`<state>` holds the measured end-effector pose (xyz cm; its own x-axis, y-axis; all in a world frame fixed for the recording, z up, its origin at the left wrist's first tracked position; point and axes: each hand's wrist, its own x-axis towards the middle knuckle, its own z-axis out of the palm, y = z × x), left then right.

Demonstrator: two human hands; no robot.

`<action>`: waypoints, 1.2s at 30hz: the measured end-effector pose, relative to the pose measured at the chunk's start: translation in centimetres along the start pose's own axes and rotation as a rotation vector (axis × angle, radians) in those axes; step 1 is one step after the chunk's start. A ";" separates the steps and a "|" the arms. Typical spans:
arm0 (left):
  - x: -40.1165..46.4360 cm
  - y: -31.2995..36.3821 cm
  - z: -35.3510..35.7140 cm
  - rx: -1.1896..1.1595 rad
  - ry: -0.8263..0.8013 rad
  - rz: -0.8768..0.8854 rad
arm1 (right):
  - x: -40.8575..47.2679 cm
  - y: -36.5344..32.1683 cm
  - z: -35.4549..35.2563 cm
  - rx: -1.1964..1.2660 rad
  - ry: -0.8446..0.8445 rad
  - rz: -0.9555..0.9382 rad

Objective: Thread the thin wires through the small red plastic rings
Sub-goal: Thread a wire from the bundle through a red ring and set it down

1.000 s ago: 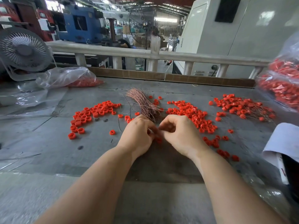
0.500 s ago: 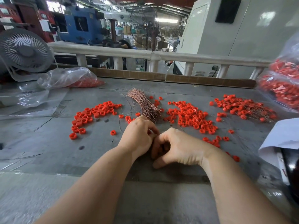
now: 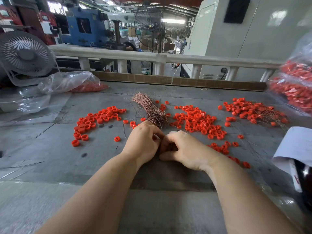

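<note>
While three red ring piles [image 3: 200, 120] flank one wire bundle [image 3: 150, 109], left hand [image 3: 143, 144] and right hand [image 3: 184, 149] curl fingers together, contents hidden.

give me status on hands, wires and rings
Left hand and right hand curled together, contents hidden. Wire bundle just beyond. Loose red rings both sides, nothing blocking.

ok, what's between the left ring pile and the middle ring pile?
Head view: the copper wire bundle lies between left pile and middle pile, plus a few stray rings.
</note>
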<state>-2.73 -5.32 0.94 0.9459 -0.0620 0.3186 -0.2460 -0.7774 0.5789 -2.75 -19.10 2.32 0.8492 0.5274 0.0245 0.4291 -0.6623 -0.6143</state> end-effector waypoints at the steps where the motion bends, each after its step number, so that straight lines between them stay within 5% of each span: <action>1: 0.0 0.0 0.0 -0.001 0.000 0.001 | 0.1 0.1 0.0 -0.007 0.004 0.004; 13: 0.1 0.1 -0.2 -0.106 0.067 -0.024 | 0.1 0.0 0.0 -0.067 0.113 0.026; 25: 0.2 0.0 0.0 -0.166 0.090 -0.051 | 0.1 0.5 0.3 -0.164 0.014 0.070; 36: 0.1 0.6 -0.6 -0.708 0.079 -0.181 | 0.6 0.9 -0.7 0.011 0.721 -0.029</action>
<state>-2.87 -5.41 1.77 0.9731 0.0955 0.2097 -0.1904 -0.1791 0.9652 -1.67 -19.77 2.35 0.8307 0.0598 0.5535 0.4549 -0.6461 -0.6129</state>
